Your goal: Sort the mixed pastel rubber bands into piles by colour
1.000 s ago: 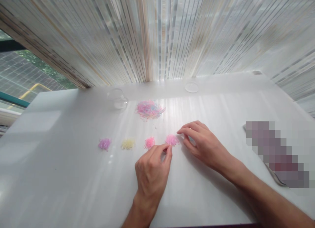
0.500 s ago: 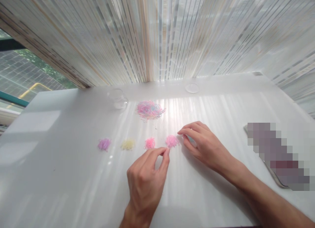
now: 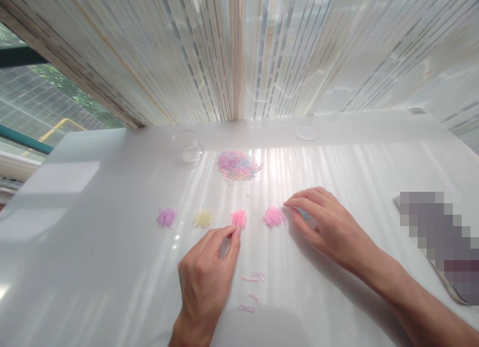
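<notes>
My left hand [image 3: 209, 267] pinches thumb and forefinger together at the near edge of the bright pink pile of rubber bands [image 3: 238, 218]. Whatever lies between those fingertips is too small to make out. Beside the light pink pile [image 3: 274, 216] rests my right hand [image 3: 325, 222], its fingers bent and slightly apart, apparently holding nothing. It partly covers a pale blue pile [image 3: 307, 216]. Further left sit a purple pile [image 3: 166, 217] and a yellow pile [image 3: 203, 218]. Several loose pink bands [image 3: 254, 298] lie nearer to me, right of my left hand.
A larger mixed-colour heap of bands [image 3: 239, 166] lies farther back. Left of it stands a clear container [image 3: 192, 152], and a clear round lid [image 3: 307, 132] is at the back right. A blurred-out flat object [image 3: 437, 247] lies at the right. Striped curtains [image 3: 235, 52] hang behind the white table [image 3: 112, 267].
My left hand has shifted left, from the light pink pile to the bright pink one, uncovering the loose bands. My right hand stays beside the light pink pile. The view has turned slightly.
</notes>
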Available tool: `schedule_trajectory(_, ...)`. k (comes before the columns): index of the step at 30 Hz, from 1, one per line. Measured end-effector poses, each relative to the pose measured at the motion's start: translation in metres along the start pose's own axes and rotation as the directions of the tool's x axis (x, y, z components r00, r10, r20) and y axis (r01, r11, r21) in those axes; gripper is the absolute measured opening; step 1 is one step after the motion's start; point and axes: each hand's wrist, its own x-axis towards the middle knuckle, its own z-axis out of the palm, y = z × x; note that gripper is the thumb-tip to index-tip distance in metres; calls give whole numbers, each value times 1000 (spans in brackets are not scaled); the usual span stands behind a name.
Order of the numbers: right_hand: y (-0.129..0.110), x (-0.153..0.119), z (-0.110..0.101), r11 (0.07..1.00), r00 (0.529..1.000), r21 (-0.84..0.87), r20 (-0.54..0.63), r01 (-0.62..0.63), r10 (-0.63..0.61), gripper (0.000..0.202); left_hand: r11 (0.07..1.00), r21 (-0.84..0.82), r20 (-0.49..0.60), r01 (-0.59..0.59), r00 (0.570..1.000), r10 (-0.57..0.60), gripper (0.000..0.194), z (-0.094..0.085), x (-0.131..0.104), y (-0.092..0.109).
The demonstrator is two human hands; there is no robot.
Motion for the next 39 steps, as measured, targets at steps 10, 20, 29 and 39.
schedule_trajectory(10,0,0,-1,1000,1000,8,13,2,-2,15,997,-78,21,-10,1000,12,8,4,-3,-4)
schedule_trajectory(20,-1,-1,-3,999,999,-22,15,31,-31,14,996,-90,18,1,1000,1,5,1,-7,-9)
schedule_trajectory(29,-3,2,-6,996,996,4,-32,87,-87,16,961,-267,298,-69,943,150,9,-24,-12,-13)
schedule_trajectory(39,-42,-11,9,909,885,342,309,238,-348,15,943,-301,459,-143,845,275,15,-40,-25,-25)
